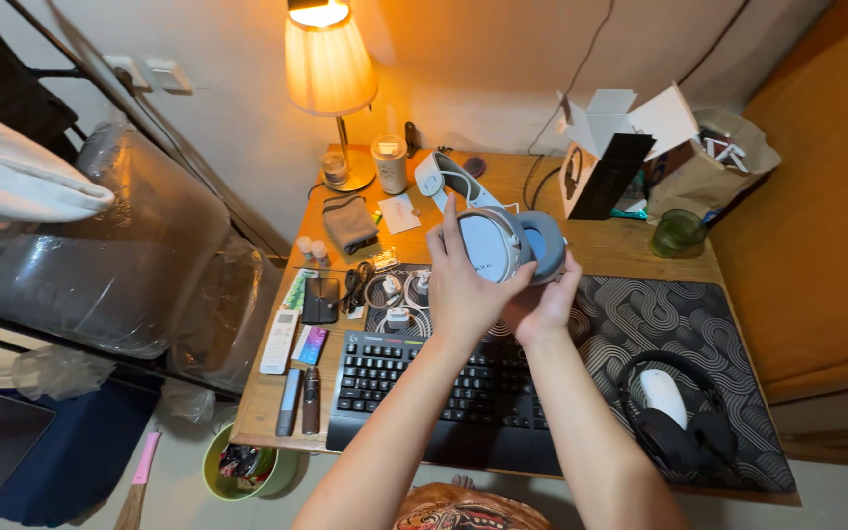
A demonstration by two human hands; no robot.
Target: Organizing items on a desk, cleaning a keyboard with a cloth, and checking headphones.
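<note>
Head view: both hands are raised over the far edge of the keyboard [444, 378], holding a white headset [488, 231] above the wooden desk [630, 257]. The left hand [463, 285] is wrapping its fingers around the outer shell of one ear cup; the right hand [547, 304] is cupping the blue-grey ear cushion [542, 245] from below, fingers curled against it. Both hands are gripping, and neither is clearly nearer. The headband is arching up and away to the left, toward the lamp [326, 69], so the long axis is running diagonally away from the fingers. Directly beneath are lying coiled cables and chargers [395, 294]. A black headset [679, 422] with a white mouse [662, 396] inside it is resting on the patterned mat [679, 324], well apart to the right. An opened box [601, 157] and a green cup [677, 234] are standing farther back.
</note>
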